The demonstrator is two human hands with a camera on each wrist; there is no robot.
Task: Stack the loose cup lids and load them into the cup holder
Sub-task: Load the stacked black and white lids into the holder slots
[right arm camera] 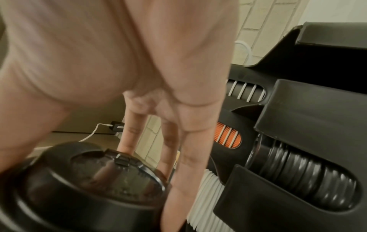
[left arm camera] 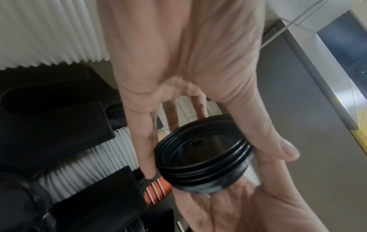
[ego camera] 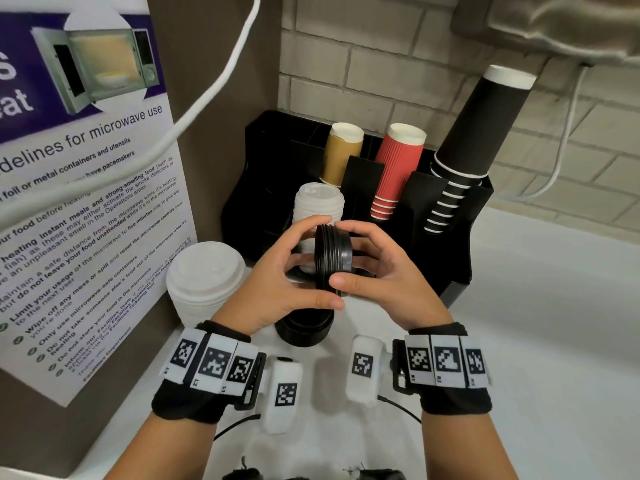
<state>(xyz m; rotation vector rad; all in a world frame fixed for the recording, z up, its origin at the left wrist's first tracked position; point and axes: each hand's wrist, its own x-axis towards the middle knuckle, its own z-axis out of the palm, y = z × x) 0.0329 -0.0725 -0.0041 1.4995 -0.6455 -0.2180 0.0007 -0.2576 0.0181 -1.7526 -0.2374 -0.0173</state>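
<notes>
A short stack of black lids [ego camera: 333, 258] stands on edge in the air between both hands, in front of the black cup holder [ego camera: 460, 258]. My left hand [ego camera: 294, 268] grips its left side, thumb below and fingers over the top. My right hand [ego camera: 374, 268] curls round the right side. The left wrist view shows the hollow underside of the black lids [left arm camera: 202, 155]; the right wrist view shows their domed top [right arm camera: 95, 177]. More black lids [ego camera: 304, 328] sit on the counter under my hands. White lids [ego camera: 320, 206] fill a slot of the holder.
A loose stack of white lids [ego camera: 204, 282] stands on the white counter [ego camera: 540, 341] at the left, against a wall poster [ego camera: 86, 216]. The holder carries tan cups [ego camera: 341, 154], red cups [ego camera: 394, 171] and black cups [ego camera: 471, 147]. A white cable [ego camera: 194, 109] hangs across the upper left.
</notes>
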